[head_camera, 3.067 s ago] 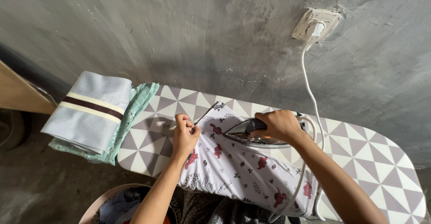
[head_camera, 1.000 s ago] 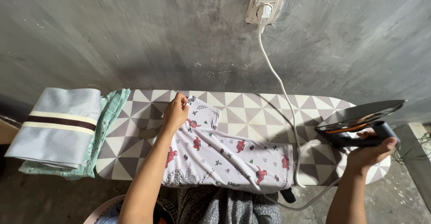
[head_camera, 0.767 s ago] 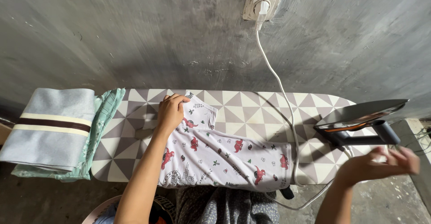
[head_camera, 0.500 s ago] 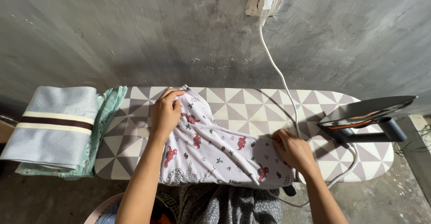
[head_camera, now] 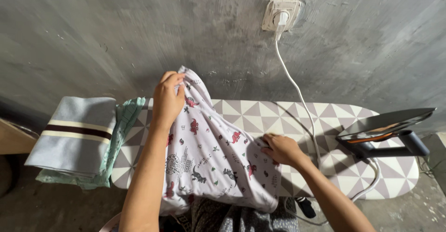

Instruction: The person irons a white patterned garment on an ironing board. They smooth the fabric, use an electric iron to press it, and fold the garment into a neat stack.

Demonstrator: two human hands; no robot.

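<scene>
A white garment (head_camera: 209,153) printed with small red and dark dinosaurs is partly raised off the ironing board (head_camera: 325,120), which has a grey and white triangle cover. My left hand (head_camera: 168,98) grips the garment's upper corner and holds it up above the board. My right hand (head_camera: 281,149) grips the garment's right edge low against the board. A dark iron (head_camera: 385,132) stands upright on its heel at the board's right end, away from both hands.
A white cord (head_camera: 295,90) runs from a wall socket (head_camera: 281,16) across the board to the iron. Folded cloths lie on the board's left end: a grey one with a dark stripe (head_camera: 76,136) over a green one (head_camera: 123,125). A grey wall stands behind.
My right hand set the iron upright at the right end, let go and took the garment's right edge. My left hand has lifted the garment's corner off the board.
</scene>
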